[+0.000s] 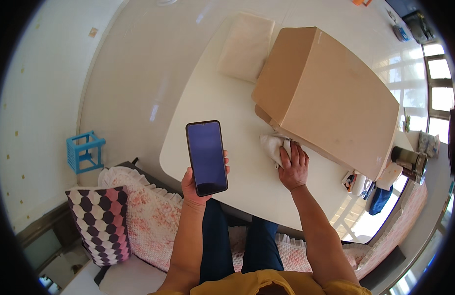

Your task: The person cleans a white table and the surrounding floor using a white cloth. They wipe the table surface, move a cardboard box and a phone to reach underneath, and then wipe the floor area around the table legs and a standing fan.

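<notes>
My left hand (pixel 198 188) holds up a smartphone (pixel 208 158) with a dark frame, its bluish screen facing me. The fingertips curl around the phone's right edge and the thumb lies at its left. My right hand (pixel 294 167) rests on a crumpled whitish cloth (pixel 273 147) on the white table (pixel 242 155). Its fingers press on the cloth; how firmly they grip it I cannot tell. Right behind the cloth sits a large brown cardboard box (pixel 338 96), its near lower edge close to my fingertips. A folded cream cloth (pixel 246 48) lies beyond the box's left side.
Small items, among them a blue cloth or pouch (pixel 380 201) and a dark cylindrical container (pixel 404 155), crowd the table's right side. A blue plastic stool (pixel 85 151) stands on the floor at left. A sofa with a floral quilted cover (pixel 150 210) and patterned cushion (pixel 100 225) borders the near side.
</notes>
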`<state>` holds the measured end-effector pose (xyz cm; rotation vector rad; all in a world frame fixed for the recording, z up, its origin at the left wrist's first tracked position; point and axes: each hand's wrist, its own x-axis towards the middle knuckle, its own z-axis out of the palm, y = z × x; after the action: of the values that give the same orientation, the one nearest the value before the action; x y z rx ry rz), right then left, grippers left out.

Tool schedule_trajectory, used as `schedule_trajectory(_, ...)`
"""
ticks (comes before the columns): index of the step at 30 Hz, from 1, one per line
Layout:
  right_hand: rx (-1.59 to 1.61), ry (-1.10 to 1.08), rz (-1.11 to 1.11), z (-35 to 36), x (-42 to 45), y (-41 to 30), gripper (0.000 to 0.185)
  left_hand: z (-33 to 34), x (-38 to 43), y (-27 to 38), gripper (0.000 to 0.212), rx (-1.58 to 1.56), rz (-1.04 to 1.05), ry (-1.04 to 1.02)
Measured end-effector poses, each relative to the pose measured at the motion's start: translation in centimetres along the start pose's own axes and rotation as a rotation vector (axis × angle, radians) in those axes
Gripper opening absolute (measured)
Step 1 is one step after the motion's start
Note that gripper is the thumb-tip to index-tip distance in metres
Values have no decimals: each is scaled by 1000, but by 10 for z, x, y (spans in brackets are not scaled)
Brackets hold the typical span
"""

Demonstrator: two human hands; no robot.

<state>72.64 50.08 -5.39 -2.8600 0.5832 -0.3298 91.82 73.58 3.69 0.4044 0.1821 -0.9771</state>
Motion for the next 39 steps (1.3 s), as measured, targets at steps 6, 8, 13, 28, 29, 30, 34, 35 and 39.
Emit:
schedule_trajectory(6, 7, 5, 19, -7, -7, -4, 67, -12, 15, 1, 93, -1, -205, -175)
schedule_trajectory(8, 14, 19, 23, -9, -7, -9, 64, -29, 8, 2, 92, -28, -261, -251)
schedule_trajectory(13, -22, 27, 62, -20, -13, -10, 61, -44, -20, 1, 86, 33, -330, -452)
schedule_trajectory(28, 542, 454, 593, -19, -276, -159, 37, -74, -165, 21, 84, 21, -386, -600)
schedule_trajectory(29, 586, 494, 664, -15, -291, -161, 37, -77, -168, 22, 85, 15, -392, -583)
schedule_trajectory(30, 564, 527, 693, -11, -308, -161, 36, -78, -171, 21, 85, 8, -391, -578)
schedule_trajectory(34, 677, 654, 813, -8, -340, -156, 33, -74, -173, 4, 84, -23, -403, -570)
schedule_trajectory(35, 764, 684, 843, -8, -342, -157, 32, -73, -172, -2, 84, -27, -408, -568)
schedule_trajectory(39, 905, 674, 796, -28, -306, -185, 28, -72, -166, -26, 84, 22, -463, -547)
